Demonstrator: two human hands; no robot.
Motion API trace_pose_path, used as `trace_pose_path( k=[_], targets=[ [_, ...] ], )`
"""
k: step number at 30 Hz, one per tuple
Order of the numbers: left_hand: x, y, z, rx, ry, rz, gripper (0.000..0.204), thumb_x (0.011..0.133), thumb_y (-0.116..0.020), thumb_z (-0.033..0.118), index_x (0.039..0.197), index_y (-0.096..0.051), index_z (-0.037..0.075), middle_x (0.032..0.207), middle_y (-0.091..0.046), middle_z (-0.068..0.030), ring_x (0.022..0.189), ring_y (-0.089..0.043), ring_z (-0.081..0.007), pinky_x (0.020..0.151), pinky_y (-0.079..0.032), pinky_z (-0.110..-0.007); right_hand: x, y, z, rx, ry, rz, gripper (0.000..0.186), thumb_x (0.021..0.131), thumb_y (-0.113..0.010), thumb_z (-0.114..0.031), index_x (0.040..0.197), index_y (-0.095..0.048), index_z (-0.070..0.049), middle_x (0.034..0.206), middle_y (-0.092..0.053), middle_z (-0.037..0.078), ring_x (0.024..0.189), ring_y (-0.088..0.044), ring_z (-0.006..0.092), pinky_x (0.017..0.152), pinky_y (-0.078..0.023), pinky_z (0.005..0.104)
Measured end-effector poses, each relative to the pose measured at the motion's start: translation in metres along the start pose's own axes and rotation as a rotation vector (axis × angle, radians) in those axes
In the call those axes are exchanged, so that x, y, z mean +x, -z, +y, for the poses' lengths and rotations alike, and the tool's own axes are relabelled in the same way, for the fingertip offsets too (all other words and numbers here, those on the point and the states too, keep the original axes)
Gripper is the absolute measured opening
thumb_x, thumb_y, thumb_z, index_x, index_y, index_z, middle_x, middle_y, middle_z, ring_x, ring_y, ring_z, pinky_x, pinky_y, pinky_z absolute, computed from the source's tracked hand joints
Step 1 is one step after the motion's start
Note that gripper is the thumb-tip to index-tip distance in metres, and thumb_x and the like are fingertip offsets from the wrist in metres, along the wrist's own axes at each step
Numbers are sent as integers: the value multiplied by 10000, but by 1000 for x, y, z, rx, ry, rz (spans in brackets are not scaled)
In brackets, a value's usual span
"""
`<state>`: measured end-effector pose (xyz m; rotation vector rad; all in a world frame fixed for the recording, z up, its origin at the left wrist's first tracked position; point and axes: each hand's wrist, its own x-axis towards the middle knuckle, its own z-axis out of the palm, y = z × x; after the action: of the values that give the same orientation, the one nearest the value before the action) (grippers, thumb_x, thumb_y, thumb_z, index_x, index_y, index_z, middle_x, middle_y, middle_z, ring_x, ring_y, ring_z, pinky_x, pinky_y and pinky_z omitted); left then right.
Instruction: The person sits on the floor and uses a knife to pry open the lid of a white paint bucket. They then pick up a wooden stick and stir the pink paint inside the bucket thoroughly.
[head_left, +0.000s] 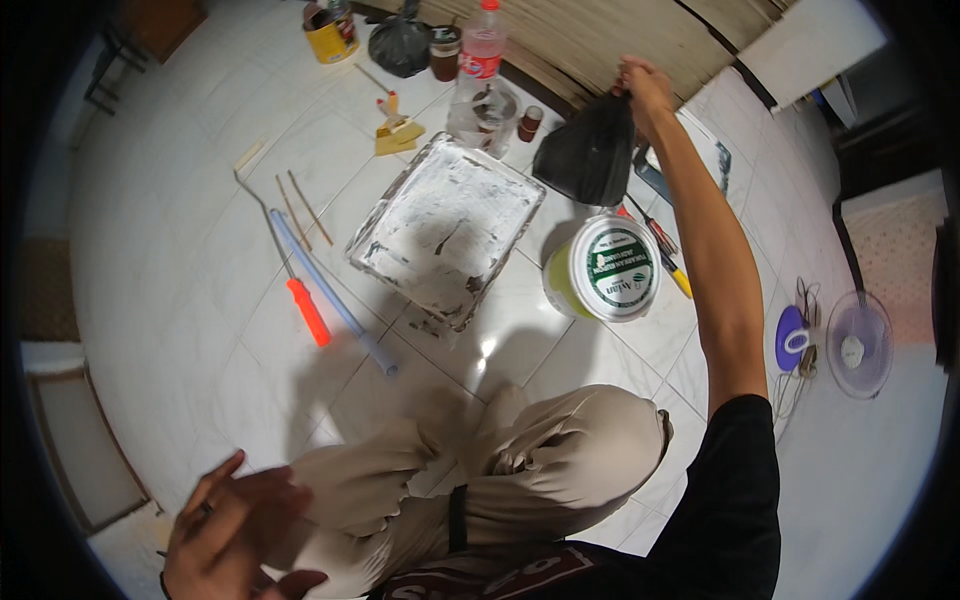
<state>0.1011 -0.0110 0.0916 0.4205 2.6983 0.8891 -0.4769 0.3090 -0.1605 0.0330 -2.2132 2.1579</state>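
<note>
My right hand (648,90) reaches out at the upper right, closed on the gathered top of a black plastic bag (582,155), which hangs beside a paint bucket (600,270) with a white lid and green label. My left hand (225,525) is low at the left, over my bent leg, fingers apart and holding nothing. A paint tray (445,225), smeared white, lies at the centre on the tiles. Left of it are a roller with an orange handle (308,311), a light blue tube (340,305) and two thin sticks (310,208).
Behind the tray stand a clear bottle (480,60), brown jars (445,53), a yellow can (330,38) and another black bag (398,45), with paintbrushes (398,135) nearby. Tools (678,280) lie beyond the bucket. A standing fan (858,345) is at the right edge.
</note>
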Motion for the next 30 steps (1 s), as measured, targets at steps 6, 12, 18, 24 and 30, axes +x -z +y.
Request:
trace_pose_path(
  k=[6, 12, 18, 24, 30],
  targets=[
    [58, -15, -8, -48, -138, -40, 641, 810, -817, 370, 1269, -686, -57, 1214, -703, -216, 1196, -684, -417, 1117, -455, -596, -36, 15, -23, -413, -124, -359, 329, 971, -645, -125, 1288, -650, -37, 1117, -703, 50, 969, -643, 133, 876, -506, 293],
    [146, -40, -12, -26, -325, -176, 601, 819, -868, 318, 1325, -689, 47, 1203, -715, -131, 1182, -688, -329, 1122, -467, -558, -98, 91, -67, -557, -167, -375, 391, 1030, -642, -295, 1354, -642, -77, 1237, -704, 69, 1124, -648, 150, 981, -501, 308],
    [218, -55, -15, -210, -766, -262, 508, 938, -796, 354, 1360, -673, 99, 1191, -707, -73, 1149, -691, -250, 1115, -493, -499, -162, 182, -113, -781, -318, -293, 421, 1054, -617, -310, 1387, -618, -52, 1263, -698, 131, 1123, -719, 226, 1031, -546, 350],
    [307, -58, -41, -439, -569, -514, 372, 963, -781, 314, 1247, -721, 83, 1073, -754, -95, 982, -734, -243, 946, -567, -410, -191, 214, -139, -1257, -491, -413, 442, 1064, -626, -335, 1371, -616, -18, 1132, -753, 199, 954, -768, 240, 877, -581, 383],
    [435, -110, -41, -460, -680, -97, 266, 1063, -610, 179, 1242, -686, -2, 974, -729, -78, 882, -678, -111, 814, -555, -274, -174, 246, -115, -1411, -739, -430, 424, 1055, -622, -363, 1278, -675, -7, 1018, -761, 147, 879, -779, 223, 824, -594, 370]
  ],
)
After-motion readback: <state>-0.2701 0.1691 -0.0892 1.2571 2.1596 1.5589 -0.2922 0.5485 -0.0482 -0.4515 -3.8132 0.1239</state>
